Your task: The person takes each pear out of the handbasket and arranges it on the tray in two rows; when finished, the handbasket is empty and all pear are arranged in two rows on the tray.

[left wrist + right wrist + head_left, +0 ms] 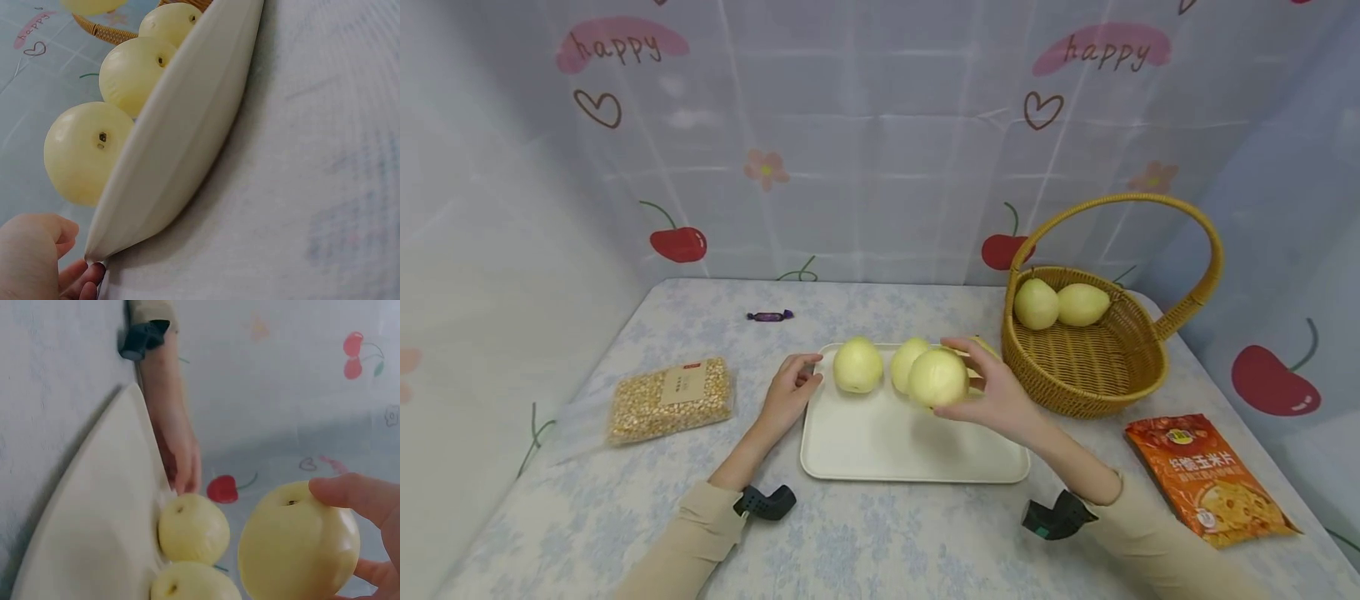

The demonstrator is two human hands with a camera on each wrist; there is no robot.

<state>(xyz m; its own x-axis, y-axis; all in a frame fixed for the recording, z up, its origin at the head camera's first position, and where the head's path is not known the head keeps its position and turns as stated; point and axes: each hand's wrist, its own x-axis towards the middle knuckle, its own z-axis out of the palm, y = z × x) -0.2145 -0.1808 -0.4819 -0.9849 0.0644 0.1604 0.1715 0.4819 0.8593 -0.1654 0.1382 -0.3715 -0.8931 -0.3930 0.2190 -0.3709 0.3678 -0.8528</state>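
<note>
A pale yellow pear (937,378) is gripped by my right hand (1000,398) above the right part of the cream tray (880,450). In the right wrist view the pear (299,544) is between thumb and fingers, off the tray. On the tray's back part stand a pear (858,365) at the left, another (907,363) beside it, and one more partly hidden behind my right hand. My left hand (787,397) touches the tray's left edge; in the left wrist view its fingertips (94,272) lie at the tray's corner.
A wicker basket (1081,375) with two pears (1037,304) stands at the back right, its tall handle arching up. An orange snack bag (1213,483) lies at the right, a bag of corn kernels (670,402) at the left, a purple wrapped candy (770,317) at the back.
</note>
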